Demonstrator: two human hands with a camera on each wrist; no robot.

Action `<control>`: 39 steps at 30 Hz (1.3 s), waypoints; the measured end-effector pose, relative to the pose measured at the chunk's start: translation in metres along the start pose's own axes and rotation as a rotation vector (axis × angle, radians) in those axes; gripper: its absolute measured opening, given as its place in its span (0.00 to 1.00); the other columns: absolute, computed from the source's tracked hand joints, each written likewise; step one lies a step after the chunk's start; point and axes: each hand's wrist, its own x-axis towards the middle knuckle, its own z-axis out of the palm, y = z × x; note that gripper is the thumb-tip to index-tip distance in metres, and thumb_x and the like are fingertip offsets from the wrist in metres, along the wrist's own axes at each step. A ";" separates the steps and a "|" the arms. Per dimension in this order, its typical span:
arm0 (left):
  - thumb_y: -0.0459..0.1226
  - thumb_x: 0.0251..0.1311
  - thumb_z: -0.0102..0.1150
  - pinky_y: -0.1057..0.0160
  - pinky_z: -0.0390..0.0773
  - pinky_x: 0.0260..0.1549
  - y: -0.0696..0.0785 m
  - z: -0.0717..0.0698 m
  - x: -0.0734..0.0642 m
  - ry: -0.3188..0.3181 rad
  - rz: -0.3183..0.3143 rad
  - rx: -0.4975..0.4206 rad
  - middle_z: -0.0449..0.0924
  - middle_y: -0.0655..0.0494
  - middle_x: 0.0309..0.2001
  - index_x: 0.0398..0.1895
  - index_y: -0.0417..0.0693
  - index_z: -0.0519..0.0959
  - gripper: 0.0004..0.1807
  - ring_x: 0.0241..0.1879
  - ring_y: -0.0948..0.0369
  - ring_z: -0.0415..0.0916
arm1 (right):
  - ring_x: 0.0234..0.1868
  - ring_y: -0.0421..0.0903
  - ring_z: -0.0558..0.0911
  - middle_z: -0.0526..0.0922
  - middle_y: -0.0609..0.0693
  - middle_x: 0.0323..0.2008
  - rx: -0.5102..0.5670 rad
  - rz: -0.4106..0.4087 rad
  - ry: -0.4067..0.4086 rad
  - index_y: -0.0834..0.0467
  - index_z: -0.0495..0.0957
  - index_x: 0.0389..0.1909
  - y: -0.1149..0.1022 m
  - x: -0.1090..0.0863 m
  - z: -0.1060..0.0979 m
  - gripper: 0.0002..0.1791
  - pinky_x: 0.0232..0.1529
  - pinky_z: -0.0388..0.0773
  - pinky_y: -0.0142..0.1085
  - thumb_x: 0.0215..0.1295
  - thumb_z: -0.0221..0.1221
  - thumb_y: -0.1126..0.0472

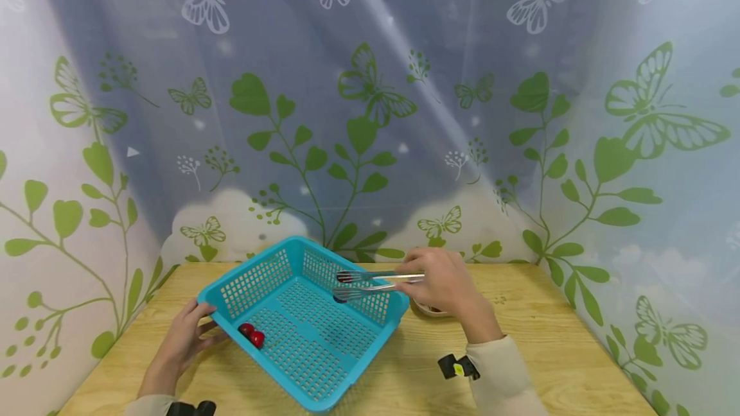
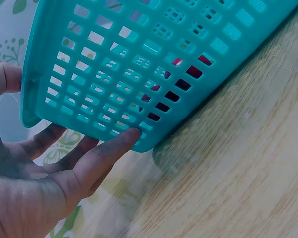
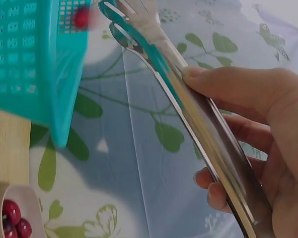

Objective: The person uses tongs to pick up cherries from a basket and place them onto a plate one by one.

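My left hand (image 1: 184, 338) holds the left corner of a blue plastic basket (image 1: 370, 357), thumb at the rim and fingers against the outer wall. Two glossy red cherries (image 1: 251, 335) lie inside near that corner. With my right hand (image 1: 437, 278) I grip metal tongs (image 3: 203, 124), their slotted heads over the basket's right part. The tong tips stand apart. A blurred red cherry (image 3: 82, 18) shows beside the tips in the right wrist view, with a gap between. In the head view, red and dark spots show behind the tong heads.
A small pale bowl (image 3: 34, 210) with several dark red cherries stands right of the basket, partly hidden below my right hand in the head view. The wooden table (image 1: 555, 352) ends at a patterned curtain (image 1: 439, 82) behind and at both sides.
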 end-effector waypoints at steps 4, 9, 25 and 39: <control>0.42 0.78 0.38 0.49 0.88 0.56 0.000 -0.001 0.000 -0.004 0.005 -0.004 0.50 0.34 0.73 0.83 0.43 0.42 0.36 0.74 0.30 0.56 | 0.28 0.40 0.83 0.89 0.42 0.38 -0.006 0.002 0.031 0.46 0.92 0.41 0.008 -0.011 -0.003 0.10 0.17 0.63 0.23 0.58 0.74 0.50; 0.42 0.78 0.38 0.49 0.88 0.56 0.001 -0.002 -0.002 -0.003 0.000 -0.007 0.48 0.33 0.74 0.83 0.44 0.41 0.36 0.75 0.30 0.55 | 0.27 0.41 0.83 0.90 0.42 0.40 -0.028 0.002 0.031 0.44 0.92 0.41 0.013 -0.018 -0.004 0.10 0.18 0.63 0.23 0.59 0.73 0.51; 0.41 0.77 0.38 0.47 0.87 0.57 0.000 -0.001 -0.004 0.009 -0.002 -0.018 0.49 0.33 0.74 0.83 0.43 0.43 0.36 0.75 0.28 0.54 | 0.28 0.36 0.81 0.90 0.39 0.38 -0.058 -0.014 -0.278 0.44 0.92 0.37 -0.003 0.022 0.021 0.10 0.19 0.71 0.26 0.54 0.76 0.48; 0.42 0.77 0.38 0.49 0.88 0.56 0.001 0.000 -0.002 -0.004 0.005 -0.016 0.49 0.33 0.74 0.82 0.43 0.44 0.35 0.74 0.29 0.55 | 0.32 0.38 0.84 0.89 0.37 0.35 -0.131 -0.049 -0.426 0.43 0.92 0.34 -0.013 0.051 0.046 0.08 0.27 0.81 0.31 0.54 0.77 0.48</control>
